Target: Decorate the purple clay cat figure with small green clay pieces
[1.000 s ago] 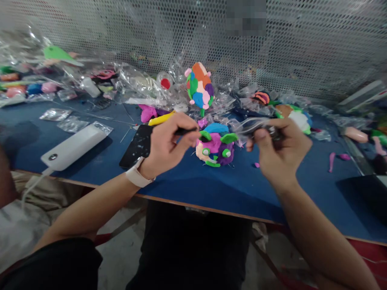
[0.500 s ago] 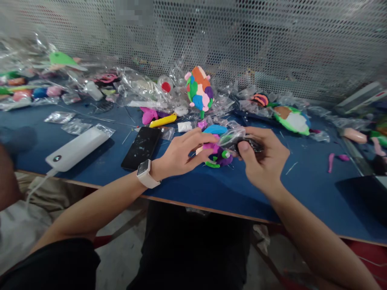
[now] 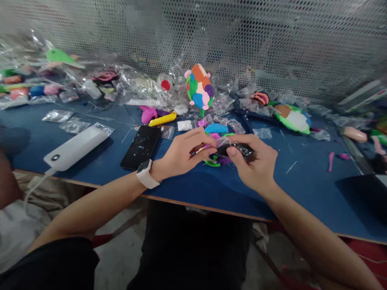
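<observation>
1. Head view: both my forearms slant inward over the blue table (image 3: 193, 191), a smartwatch (image 3: 147, 174) on the left wrist, my hands nearly meeting in front of me
2. My right hand (image 3: 256, 161) grasps a black clay packet (image 3: 242, 149) in clear film, thumb on its near side; my left hand (image 3: 185, 155) has its fingertips at the left end, though I cannot tell whether they pinch
3. Just behind, mostly hidden, sits a multicoloured clay figure (image 3: 217, 128); a hard tug could make the packet slip and dent it
4. Farther back stands a patchwork clay egg (image 3: 199, 88), before a perforated panel (image 3: 272, 44)
</observation>
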A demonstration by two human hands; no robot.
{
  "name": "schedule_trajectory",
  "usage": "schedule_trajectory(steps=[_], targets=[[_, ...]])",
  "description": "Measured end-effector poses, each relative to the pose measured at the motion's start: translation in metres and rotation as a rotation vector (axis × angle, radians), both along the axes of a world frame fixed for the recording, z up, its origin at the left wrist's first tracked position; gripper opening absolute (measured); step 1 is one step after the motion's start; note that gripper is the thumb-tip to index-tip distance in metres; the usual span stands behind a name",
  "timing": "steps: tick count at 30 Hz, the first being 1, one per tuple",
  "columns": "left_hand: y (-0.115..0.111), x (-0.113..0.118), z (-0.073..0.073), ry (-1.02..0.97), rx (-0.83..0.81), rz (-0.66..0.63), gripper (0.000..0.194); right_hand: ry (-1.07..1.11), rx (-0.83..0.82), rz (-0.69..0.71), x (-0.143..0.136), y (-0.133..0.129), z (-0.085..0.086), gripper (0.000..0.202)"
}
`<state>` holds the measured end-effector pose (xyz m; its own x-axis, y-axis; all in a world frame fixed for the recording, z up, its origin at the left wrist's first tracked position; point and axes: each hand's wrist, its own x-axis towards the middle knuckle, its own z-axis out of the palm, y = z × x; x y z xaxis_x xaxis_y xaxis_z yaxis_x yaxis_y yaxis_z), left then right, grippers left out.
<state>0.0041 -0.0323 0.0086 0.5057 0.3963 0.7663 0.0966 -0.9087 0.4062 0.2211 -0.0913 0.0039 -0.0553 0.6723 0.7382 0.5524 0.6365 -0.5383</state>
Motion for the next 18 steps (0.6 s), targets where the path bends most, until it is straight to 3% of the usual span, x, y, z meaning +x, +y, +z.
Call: schedule_trajectory(steps=[18], targets=[[0.0017, 0.0009, -0.0003, -0.009, -0.032, -0.031, 0.02, 0.044, -0.001, -0.042, -0.0048, -0.0037, 0.0, 0.015]])
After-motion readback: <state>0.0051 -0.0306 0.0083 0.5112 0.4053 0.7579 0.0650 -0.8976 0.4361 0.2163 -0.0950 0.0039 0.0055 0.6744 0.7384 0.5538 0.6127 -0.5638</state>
